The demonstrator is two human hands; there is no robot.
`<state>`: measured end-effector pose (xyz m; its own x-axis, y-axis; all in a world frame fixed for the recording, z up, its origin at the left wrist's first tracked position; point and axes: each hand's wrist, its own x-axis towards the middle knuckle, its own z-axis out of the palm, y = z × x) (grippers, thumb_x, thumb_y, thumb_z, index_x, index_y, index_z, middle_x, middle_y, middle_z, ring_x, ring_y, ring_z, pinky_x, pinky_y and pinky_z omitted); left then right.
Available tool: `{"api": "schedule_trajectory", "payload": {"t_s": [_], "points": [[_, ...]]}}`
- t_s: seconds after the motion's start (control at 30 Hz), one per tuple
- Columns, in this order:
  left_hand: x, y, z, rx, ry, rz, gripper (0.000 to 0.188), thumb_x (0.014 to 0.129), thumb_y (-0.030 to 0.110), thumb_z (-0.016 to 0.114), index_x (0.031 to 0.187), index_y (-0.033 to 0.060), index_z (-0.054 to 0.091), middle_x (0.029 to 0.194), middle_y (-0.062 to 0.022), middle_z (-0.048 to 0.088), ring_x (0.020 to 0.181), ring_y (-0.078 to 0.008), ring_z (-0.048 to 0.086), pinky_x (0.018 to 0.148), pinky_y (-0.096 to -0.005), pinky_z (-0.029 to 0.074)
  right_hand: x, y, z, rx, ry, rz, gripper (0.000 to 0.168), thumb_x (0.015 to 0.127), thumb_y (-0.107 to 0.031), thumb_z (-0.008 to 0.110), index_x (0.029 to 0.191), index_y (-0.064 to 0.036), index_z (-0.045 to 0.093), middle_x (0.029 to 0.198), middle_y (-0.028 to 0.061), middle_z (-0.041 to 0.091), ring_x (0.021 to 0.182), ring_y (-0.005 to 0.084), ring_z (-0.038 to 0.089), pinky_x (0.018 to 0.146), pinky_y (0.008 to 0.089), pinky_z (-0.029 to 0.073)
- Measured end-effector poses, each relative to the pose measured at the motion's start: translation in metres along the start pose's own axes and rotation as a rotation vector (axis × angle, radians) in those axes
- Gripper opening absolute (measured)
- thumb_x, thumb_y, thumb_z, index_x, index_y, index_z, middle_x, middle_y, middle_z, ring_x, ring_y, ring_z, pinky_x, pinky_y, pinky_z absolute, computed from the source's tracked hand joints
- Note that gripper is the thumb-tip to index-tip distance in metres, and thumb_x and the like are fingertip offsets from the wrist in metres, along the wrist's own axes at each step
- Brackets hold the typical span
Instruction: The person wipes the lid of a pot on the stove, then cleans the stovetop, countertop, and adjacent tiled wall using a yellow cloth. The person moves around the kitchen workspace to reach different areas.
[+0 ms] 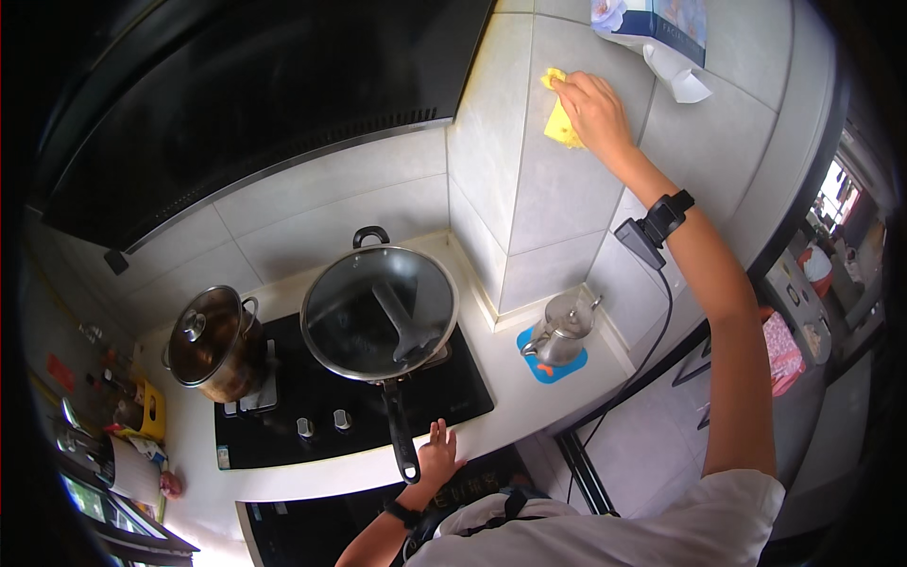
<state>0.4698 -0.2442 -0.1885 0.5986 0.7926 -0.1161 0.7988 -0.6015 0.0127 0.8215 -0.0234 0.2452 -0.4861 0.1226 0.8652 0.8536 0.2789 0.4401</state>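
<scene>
My right hand point(594, 113) is raised and grips a yellow cleaning cloth point(563, 126), which lies against the grey tiled wall point(567, 191) of a corner column. My left hand point(439, 457) rests at the front edge of the countertop point(489, 443), fingers extended and nothing in it. Right beside that hand is the long black handle point(401, 436) of a wok with a glass lid point(340, 312) on the gas hob. Above my right hand, a tissue box point(666, 28) is fixed to the wall, a white tissue hanging from it.
A lidded steel pot point(234, 365) stands on the left burner of the black glass hob point(368, 432). A metal kettle point(563, 340) sits on a blue mat point(528, 351). The range hood point(283, 78) overhangs the hob. A yellow rack point(152, 411) holds bottles at left. A cable hangs from my right wrist.
</scene>
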Motion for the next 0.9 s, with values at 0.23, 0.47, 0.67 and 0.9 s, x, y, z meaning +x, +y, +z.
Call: {"api": "schedule_trajectory", "payload": {"t_s": [0.23,0.47,0.67,0.9], "points": [[0.004,0.002,-0.005,0.004,-0.029,0.002,0.076,0.072,0.054,0.065,0.127,0.0042,0.047,0.141,-0.0266,0.029,0.132,-0.0355,0.031,0.081,-0.0372,0.051,0.011,0.001,0.003,-0.049,0.051,-0.022,0.012,0.081,-0.009,0.06,0.092,-0.006,0.064,0.086,0.005,0.056,0.08,0.0241,0.055,0.071,0.0357,0.046],[0.004,0.003,-0.003,0.019,-0.012,0.022,0.077,0.071,0.055,0.066,0.126,0.0042,0.048,0.141,-0.0269,0.029,0.132,-0.0353,0.032,0.08,-0.0367,0.051,0.021,0.007,-0.006,-0.066,0.062,0.02,0.014,0.08,-0.009,0.059,0.093,-0.006,0.064,0.086,0.0051,0.056,0.079,0.024,0.054,0.071,0.0355,0.045],[-0.001,0.0,-0.001,0.028,0.008,0.007,0.075,0.072,0.054,0.065,0.125,0.0046,0.049,0.141,-0.0261,0.03,0.131,-0.0349,0.032,0.079,-0.0361,0.052,0.022,0.005,0.001,-0.098,-0.013,-0.083,0.012,0.082,-0.009,0.057,0.092,-0.006,0.063,0.084,0.0058,0.055,0.079,0.0245,0.054,0.07,0.0358,0.045],[0.001,0.001,0.002,0.009,0.046,0.003,0.074,0.071,0.054,0.066,0.125,0.0052,0.049,0.141,-0.0245,0.03,0.132,-0.0326,0.032,0.079,-0.0355,0.052,0.009,-0.002,-0.001,-0.139,-0.067,-0.143,0.014,0.081,-0.008,0.057,0.092,-0.007,0.064,0.084,0.0052,0.054,0.081,0.0236,0.054,0.072,0.0345,0.045]]}}
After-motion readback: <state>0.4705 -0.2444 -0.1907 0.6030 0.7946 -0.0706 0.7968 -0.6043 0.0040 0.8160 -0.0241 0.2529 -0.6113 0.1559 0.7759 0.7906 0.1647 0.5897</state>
